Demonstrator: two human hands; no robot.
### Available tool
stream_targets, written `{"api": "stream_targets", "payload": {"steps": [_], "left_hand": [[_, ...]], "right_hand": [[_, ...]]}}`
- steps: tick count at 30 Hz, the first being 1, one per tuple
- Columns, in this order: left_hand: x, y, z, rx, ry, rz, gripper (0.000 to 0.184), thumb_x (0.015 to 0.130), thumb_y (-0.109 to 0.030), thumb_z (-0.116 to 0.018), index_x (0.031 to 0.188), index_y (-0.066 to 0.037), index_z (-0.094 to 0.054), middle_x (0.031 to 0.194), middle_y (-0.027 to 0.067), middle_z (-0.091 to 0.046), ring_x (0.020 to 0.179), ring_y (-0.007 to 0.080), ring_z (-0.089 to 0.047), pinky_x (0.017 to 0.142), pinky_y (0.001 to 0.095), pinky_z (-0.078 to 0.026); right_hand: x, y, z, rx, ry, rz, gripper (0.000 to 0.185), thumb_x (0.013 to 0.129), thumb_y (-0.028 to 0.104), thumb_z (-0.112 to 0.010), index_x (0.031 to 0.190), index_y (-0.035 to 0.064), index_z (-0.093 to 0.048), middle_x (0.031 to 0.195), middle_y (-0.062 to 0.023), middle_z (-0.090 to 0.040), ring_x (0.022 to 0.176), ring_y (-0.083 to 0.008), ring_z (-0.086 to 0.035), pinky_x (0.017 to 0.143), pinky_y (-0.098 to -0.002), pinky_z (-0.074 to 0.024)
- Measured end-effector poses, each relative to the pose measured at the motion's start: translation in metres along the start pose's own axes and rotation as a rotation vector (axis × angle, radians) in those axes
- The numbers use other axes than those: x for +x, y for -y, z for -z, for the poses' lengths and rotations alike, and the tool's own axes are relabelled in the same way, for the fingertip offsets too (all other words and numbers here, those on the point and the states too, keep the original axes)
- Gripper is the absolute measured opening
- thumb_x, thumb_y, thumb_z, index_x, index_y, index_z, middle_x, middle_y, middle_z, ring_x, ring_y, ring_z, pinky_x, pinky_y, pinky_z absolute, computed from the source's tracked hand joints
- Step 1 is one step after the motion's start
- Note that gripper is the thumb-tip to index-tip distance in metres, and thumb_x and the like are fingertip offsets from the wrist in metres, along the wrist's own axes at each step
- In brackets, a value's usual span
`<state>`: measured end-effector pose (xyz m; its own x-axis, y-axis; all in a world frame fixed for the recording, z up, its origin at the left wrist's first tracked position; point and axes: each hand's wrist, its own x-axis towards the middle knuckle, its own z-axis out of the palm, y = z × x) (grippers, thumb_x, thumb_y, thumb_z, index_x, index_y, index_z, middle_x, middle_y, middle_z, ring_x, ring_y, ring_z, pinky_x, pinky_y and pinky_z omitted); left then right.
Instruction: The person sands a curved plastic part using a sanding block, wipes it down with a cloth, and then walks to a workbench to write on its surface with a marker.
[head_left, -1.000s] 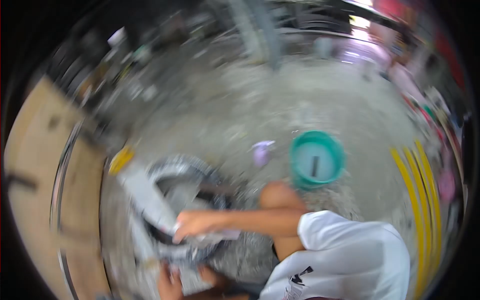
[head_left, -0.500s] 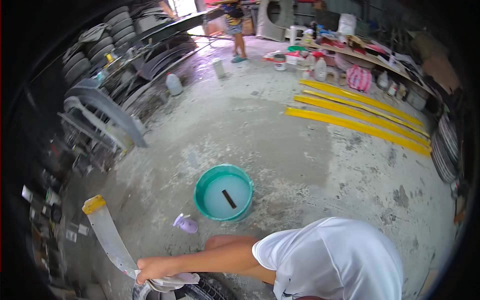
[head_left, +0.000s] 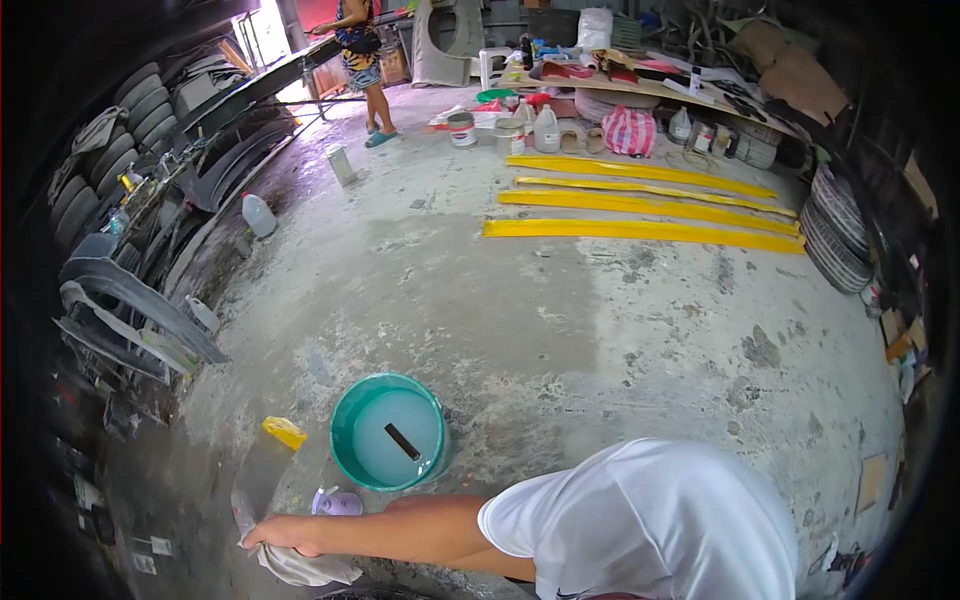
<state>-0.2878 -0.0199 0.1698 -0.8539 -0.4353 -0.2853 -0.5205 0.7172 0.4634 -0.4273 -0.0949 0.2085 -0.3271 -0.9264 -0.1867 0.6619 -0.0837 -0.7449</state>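
Note:
My right hand (head_left: 283, 535) is closed around a whitish cloth (head_left: 315, 568) at the lower left. It rests against the lower end of a long, curved grey strip (head_left: 262, 475) whose far tip is yellow (head_left: 285, 432). Whether the fingers also grip the strip is hidden. Just beyond my forearm lies a purple spray bottle (head_left: 338, 502), partly covered by the arm. A teal bucket (head_left: 335, 430) of cloudy water stands past it, with a dark narrow block (head_left: 402, 441) in the water. My left hand is out of the picture.
Several yellow strips (head_left: 640, 228) lie on the concrete floor ahead. Jugs and cans (head_left: 545, 130) stand by a cluttered low table (head_left: 640, 87). Stacked tires (head_left: 140, 115) and car panels (head_left: 140, 290) line the left. Another person (head_left: 365, 70) stands at the back.
The view has turned to the right and upward. The strip's yellow tip has swung right, closer to the bucket. My right hand still holds the cloth.

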Motion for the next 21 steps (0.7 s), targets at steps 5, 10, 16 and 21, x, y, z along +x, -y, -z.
{"api": "stream_targets", "payload": {"steps": [5,10,16,21], "left_hand": [[0.004,-0.007,-0.006,0.009,0.016,0.000,0.062,0.098,-0.037,-0.061,0.149,-0.006,-0.045,0.134,0.0255,-0.059,0.128,0.0430,-0.052,0.107,0.0483,-0.040],[0.003,-0.005,-0.004,0.006,0.020,0.016,0.062,0.098,-0.038,-0.062,0.148,-0.005,-0.046,0.131,0.0260,-0.060,0.126,0.0430,-0.054,0.105,0.0482,-0.042],[0.000,-0.003,-0.007,-0.003,0.017,0.043,0.062,0.097,-0.038,-0.062,0.147,-0.005,-0.048,0.128,0.0267,-0.061,0.124,0.0430,-0.056,0.103,0.0482,-0.044],[-0.003,0.001,-0.006,-0.009,0.012,0.064,0.062,0.096,-0.038,-0.062,0.146,-0.004,-0.049,0.126,0.0272,-0.063,0.121,0.0430,-0.058,0.102,0.0481,-0.045]], "right_hand": [[0.008,0.000,0.008,0.054,-0.063,0.065,0.034,0.084,0.029,-0.070,0.103,0.0014,-0.069,0.107,-0.0082,-0.065,0.100,-0.0187,-0.055,0.086,-0.0353,-0.0424],[0.003,0.002,0.004,-0.048,-0.117,0.065,0.031,0.079,0.025,-0.071,0.095,-0.0015,-0.068,0.097,-0.0092,-0.062,0.093,-0.0182,-0.053,0.081,-0.0354,-0.0410],[-0.008,0.000,-0.009,0.012,-0.101,0.103,0.016,0.074,0.018,-0.071,0.077,0.0024,-0.067,0.077,-0.0051,-0.061,0.075,-0.0163,-0.055,0.066,-0.0357,-0.0399],[-0.006,-0.008,-0.016,-0.030,-0.103,0.086,0.024,0.076,0.021,-0.071,0.081,-0.0018,-0.067,0.081,-0.0064,-0.060,0.079,-0.0172,-0.052,0.068,-0.0361,-0.0400]]}}
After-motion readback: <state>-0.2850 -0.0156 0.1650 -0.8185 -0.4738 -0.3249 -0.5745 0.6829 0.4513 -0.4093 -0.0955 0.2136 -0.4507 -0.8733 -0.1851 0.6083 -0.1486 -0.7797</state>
